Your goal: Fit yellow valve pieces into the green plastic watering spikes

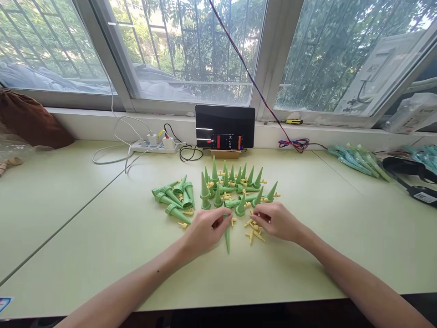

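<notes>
Green cone (227,239) well inside table edge (218,304)

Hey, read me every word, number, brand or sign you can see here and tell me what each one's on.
"00:24:31", as best it reads: sideways on the phone screen.
Too small to read: the white label on the black device at right.
Too blurred to read: the corner sticker at the table's left front edge.
Too faint to read: marks on the white panel outside the window.
</notes>
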The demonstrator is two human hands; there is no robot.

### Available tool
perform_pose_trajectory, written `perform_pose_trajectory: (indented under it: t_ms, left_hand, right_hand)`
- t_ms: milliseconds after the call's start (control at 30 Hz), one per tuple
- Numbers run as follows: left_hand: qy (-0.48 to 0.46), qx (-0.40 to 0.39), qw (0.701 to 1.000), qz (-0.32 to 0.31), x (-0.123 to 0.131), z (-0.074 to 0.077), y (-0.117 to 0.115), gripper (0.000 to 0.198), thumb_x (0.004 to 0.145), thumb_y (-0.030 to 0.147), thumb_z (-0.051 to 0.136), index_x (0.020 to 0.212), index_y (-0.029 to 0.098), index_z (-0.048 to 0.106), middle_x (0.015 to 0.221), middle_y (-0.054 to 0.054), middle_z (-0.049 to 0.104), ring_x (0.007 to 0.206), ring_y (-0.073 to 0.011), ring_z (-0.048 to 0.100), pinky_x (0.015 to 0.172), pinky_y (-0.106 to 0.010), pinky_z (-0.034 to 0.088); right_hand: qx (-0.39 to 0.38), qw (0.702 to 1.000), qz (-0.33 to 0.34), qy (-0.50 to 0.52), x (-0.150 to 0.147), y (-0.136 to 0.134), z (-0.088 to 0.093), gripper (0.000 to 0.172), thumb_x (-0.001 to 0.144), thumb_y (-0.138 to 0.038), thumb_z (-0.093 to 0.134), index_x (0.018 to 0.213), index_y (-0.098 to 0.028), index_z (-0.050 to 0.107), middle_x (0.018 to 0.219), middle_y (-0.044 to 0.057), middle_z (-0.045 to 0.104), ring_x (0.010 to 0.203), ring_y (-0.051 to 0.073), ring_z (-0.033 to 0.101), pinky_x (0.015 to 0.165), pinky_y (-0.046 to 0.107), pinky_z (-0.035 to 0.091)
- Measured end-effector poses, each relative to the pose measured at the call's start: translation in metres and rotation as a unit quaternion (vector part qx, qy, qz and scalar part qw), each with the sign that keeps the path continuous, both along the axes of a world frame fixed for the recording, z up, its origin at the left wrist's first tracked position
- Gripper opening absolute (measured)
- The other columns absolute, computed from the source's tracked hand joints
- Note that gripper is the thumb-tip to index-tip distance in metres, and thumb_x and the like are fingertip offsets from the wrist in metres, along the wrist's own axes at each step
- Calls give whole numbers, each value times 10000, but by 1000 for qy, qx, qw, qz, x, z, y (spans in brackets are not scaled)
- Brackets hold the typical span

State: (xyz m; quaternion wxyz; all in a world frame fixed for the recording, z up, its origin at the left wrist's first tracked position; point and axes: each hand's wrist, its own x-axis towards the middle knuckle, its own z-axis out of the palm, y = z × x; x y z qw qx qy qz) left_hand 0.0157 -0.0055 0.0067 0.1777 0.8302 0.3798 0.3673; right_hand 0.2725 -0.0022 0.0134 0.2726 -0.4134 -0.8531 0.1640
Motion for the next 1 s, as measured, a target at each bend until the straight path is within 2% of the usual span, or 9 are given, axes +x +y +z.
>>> perform_pose_trajectory:
  t_ms: [133,267,467,800,1000]
  left_hand:
    - [20,24,999,-34,-1,-2,-1,237,995,247,496,908,193,710,529,51,514,468,-98,380,524,-225,333]
    - [39,23,998,-38,-2,-3,0,283,1008,277,466,891,192,709,523,42,525,472,-104,387,529,-226,337]
    - [50,35,997,-48,-2,-5,0,240,1001,226,483,882,185,688,541,44,534,478,-101,404,536,-226,322]
    - [56,40,996,-52,-3,-6,-2,214,1000,193,495,880,185,672,564,40,539,491,-100,405,542,-228,313]
    - [63,43,996,-48,-3,-5,-2,219,998,184,498,861,187,668,562,45,531,489,-97,397,541,-225,317]
  right_hand:
    - [-8,999,36,-40,1,-4,4,248,948,-249,602,705,-214,561,564,-35,529,505,127,434,536,256,327]
    - [-6,996,51,-78,0,-5,6,185,902,-204,634,729,-216,569,571,-33,550,525,138,460,550,259,325]
    - [-9,993,53,-107,-3,-6,6,158,887,-169,629,748,-214,570,627,0,618,563,157,509,573,267,341]
    - [-2,991,82,-108,-6,-8,9,145,811,-72,555,776,-212,559,685,14,668,595,168,550,573,275,329]
    - [4,991,78,-106,-6,-8,5,148,803,-63,553,772,-207,555,691,18,655,612,169,539,581,274,323]
